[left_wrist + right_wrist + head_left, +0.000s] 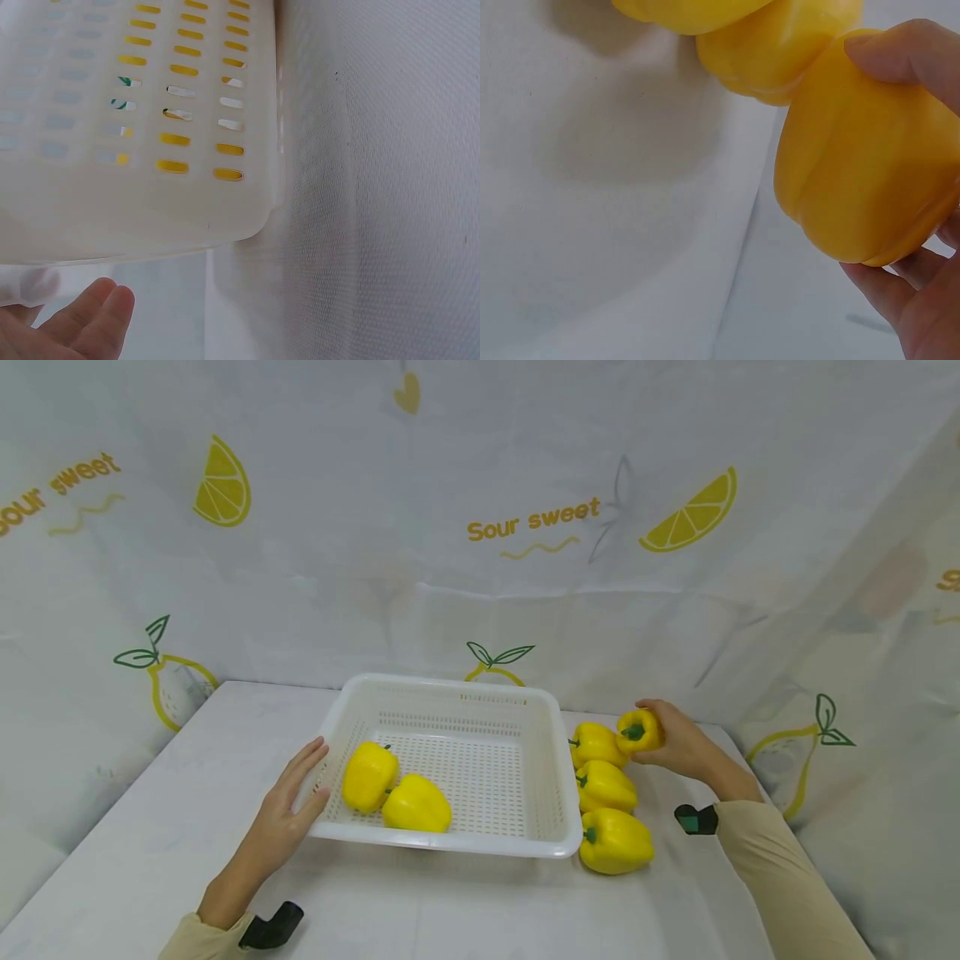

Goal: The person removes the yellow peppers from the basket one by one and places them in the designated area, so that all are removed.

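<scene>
In the head view my right hand (686, 743) grips a yellow bell pepper (640, 730), its green stem facing the basket. The right wrist view shows the thumb on one side of this held pepper (870, 161) and the fingers on the other. My left hand (281, 818) is at the left rim of a white plastic basket (558, 760), fingers fairly straight; firm contact is hard to tell. Two yellow bell peppers lie in the basket, a left one (370, 777) and a right one (417, 804).
Three more yellow bell peppers stand in a row along the basket's right side: back (597, 744), middle (606, 786) and front (617, 842). All is on a white table (450, 910). A white lemon-print curtain (337, 568) hangs behind.
</scene>
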`<state>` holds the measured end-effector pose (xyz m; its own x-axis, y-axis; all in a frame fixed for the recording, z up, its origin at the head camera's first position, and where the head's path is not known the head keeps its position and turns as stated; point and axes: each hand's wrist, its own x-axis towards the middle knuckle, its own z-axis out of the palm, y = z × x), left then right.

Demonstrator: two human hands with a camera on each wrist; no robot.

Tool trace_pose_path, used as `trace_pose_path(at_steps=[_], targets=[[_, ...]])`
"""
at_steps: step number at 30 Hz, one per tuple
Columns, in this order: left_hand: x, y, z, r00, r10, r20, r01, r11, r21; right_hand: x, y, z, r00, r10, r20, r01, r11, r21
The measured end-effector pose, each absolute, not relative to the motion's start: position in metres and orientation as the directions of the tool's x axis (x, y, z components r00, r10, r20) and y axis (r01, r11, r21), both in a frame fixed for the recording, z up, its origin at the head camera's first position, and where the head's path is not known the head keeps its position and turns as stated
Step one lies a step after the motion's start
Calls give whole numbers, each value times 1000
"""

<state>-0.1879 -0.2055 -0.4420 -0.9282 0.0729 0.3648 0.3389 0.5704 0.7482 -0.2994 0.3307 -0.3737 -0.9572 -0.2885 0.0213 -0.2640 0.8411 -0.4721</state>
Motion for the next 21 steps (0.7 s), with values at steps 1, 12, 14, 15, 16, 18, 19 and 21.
trace_pose_path(at_steps=[1, 12, 14, 15, 16, 18, 19, 21], targets=[[-188, -206, -442, -928, 72, 364, 338, 572, 747, -299, 331, -374, -959, -284, 17, -258, 842, -474], [-188, -205, -442, -924, 72, 377, 346, 579, 738, -300, 342, -382, -964, -266, 14, -242, 851, -466], [-188, -205, -442, -922, 71, 379, 348, 579, 737, -300, 343, -383, -964, -265, 18, -244, 855, -457], [-188, -205, -442, -923, 71, 379, 348, 580, 737, -300, 344, -384, -964, -265, 21, -246, 857, -453], [-188, -205, -442, -923, 71, 379, 347, 580, 737, -300, 345, -385, -964, -265, 22, -246, 859, -450], [-188, -205, -442, -923, 70, 378, 346, 580, 738, -301, 347, -388, -964, -264, 24, -246, 859, -449], [-188, -205, -442, -924, 70, 376, 344, 579, 739, -301, 348, -389, -964, -264, 26, -248, 858, -450], [-188, -205, -442, -926, 70, 372, 342, 577, 742, -302, 350, -391, -964, -265, 30, -250, 858, -449]])
